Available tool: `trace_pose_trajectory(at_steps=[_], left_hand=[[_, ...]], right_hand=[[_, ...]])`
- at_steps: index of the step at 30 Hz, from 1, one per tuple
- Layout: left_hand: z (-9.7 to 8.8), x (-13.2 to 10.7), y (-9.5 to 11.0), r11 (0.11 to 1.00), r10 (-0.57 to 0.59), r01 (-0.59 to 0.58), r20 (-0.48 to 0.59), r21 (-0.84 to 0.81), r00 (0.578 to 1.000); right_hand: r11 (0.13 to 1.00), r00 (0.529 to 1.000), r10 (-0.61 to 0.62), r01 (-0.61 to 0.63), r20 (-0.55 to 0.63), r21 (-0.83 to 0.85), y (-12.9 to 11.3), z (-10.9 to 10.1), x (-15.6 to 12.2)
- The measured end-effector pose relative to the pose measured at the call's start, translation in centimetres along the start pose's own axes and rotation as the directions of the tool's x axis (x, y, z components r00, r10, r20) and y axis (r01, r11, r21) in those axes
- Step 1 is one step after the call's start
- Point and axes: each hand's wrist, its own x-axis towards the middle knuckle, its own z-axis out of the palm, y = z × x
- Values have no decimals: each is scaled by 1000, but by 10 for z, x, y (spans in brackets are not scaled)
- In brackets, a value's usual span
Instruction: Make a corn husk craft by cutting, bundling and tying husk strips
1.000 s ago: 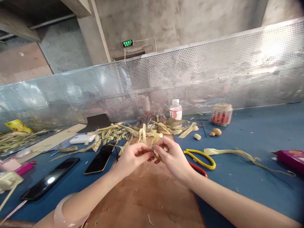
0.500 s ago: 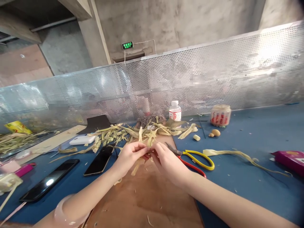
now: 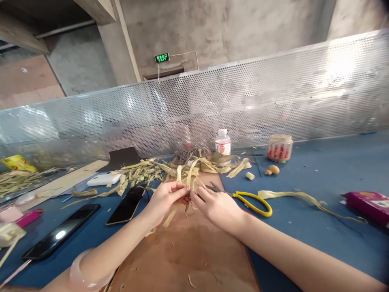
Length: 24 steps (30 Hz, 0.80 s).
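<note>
My left hand (image 3: 165, 200) and my right hand (image 3: 214, 207) meet over a brown board (image 3: 185, 251), both pinched on a bundle of dry yellow husk strips (image 3: 182, 178). The strips stick up above the fingers and hang down below the left hand. A pile of loose husk (image 3: 152, 170) lies just beyond the hands. Yellow-handled scissors (image 3: 249, 199) rest on the blue table (image 3: 304, 235) right beside my right hand.
Two black phones (image 3: 126, 206) (image 3: 60, 235) and a white case (image 3: 103, 179) lie at the left. A small bottle (image 3: 223, 144), a jar (image 3: 279, 148) and small lumps (image 3: 273, 169) stand at the back, before a perforated metal screen (image 3: 273, 101). A pink box (image 3: 367, 205) is at the right.
Both hands dropped slightly toward the board, still pinching the husk. The strips now hang below the left hand, and the scissor blades have come into sight beside the right hand.
</note>
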Motion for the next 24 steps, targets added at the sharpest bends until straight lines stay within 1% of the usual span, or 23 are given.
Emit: trace_pose_trajectory(at_steps=[3, 7, 9, 11, 13, 15, 16, 17, 19, 21, 24], left_hand=[[0, 0, 0, 1000, 7, -7, 3, 11, 1000], [-2, 1, 0, 999, 19, -19, 4, 32, 1000], [-3, 1, 1, 998, 24, -24, 1, 52, 1000], [-3, 1, 1, 997, 27, -27, -1, 74, 1000], [-3, 1, 2, 994, 35, -35, 4, 102, 999], [-3, 1, 1, 990, 44, -46, 21, 131, 999], [-4, 0, 1, 988, 52, -56, 30, 147, 998], [-4, 0, 0, 985, 64, -69, 39, 161, 997], [-4, 0, 0, 977, 83, -93, 63, 189, 995], [-5, 0, -1, 970, 85, -100, 80, 220, 993], [-8, 0, -1, 963, 88, -107, 88, 248, 992]], right_hand=[[999, 1000, 21, -21, 11, -26, -3, -2, 2], [999, 997, 47, -47, 55, -11, -5, 3, 2], [996, 996, 68, -71, 57, 53, -6, 7, 2], [975, 991, 125, -131, 43, 181, -7, 10, 2], [902, 969, 243, -244, 49, 355, -8, 11, 3], [782, 931, 355, -345, 83, 519, -9, 11, 4], [721, 920, 380, -362, 101, 590, -9, 10, 4], [672, 920, 378, -352, 108, 652, -8, 10, 5], [610, 944, 318, -277, 91, 742, -6, 10, 6], [577, 963, 262, -213, 69, 789, -2, 10, 6], [548, 961, 269, -206, 62, 811, 2, 11, 7]])
